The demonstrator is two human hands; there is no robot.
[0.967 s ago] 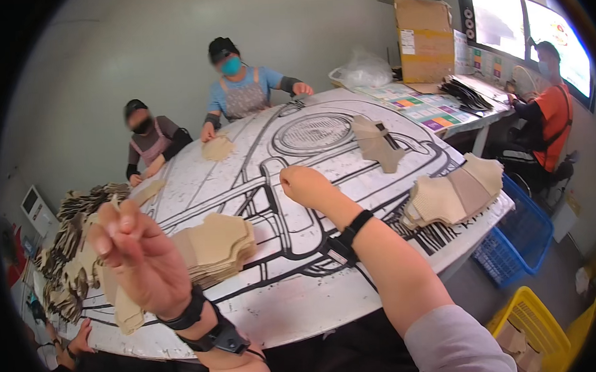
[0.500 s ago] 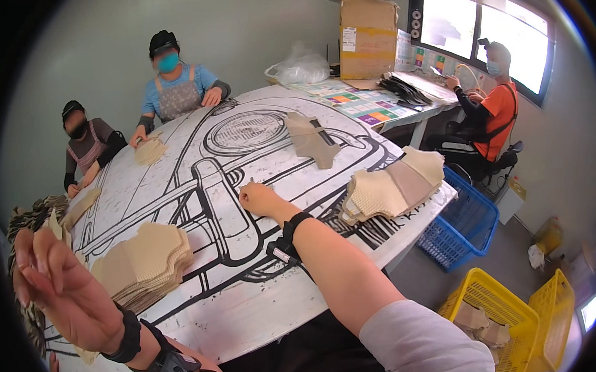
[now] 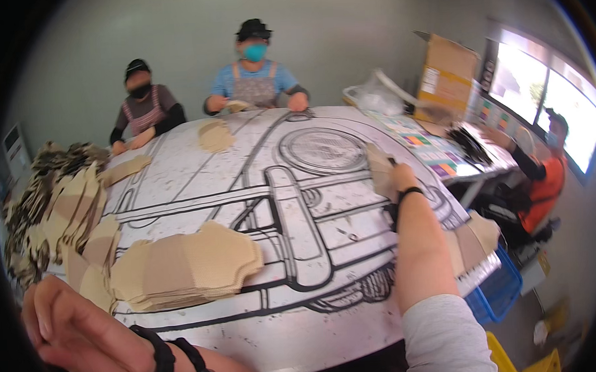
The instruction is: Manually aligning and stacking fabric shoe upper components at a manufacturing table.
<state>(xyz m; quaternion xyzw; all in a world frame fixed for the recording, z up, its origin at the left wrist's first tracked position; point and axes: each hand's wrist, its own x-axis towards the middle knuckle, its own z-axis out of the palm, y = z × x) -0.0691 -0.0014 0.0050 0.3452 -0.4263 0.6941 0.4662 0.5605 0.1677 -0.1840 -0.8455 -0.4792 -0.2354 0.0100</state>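
Camouflage-patterned cut pieces [image 3: 28, 214] piled beyond the left fingers. Left hand [image 3: 85, 335]: fingers loosely curled, nothing seen in them, thumb gap can't be read. Loose beige mesh-textured pieces [image 3: 72, 202] also beyond those fingers; beige stack with a darker mid-band [image 3: 185, 264] just to their right, on the white table [image 3: 305, 348] with a car-front line drawing. Single beige piece [image 3: 378, 171] is at the right fingertips, black strip [image 3: 393, 160] poking up there. Right hand [image 3: 405, 178]: fingers bent down over both; can't tell if they pinch. Cardboard carton [image 3: 451, 76] well beyond right fingers, contents not visible. Nearer than those fingers, to the right: second beige stack [image 3: 478, 239], yellow plastic basket [image 3: 498, 353], cropped, and blue plastic basket [image 3: 508, 286], contents unclear.
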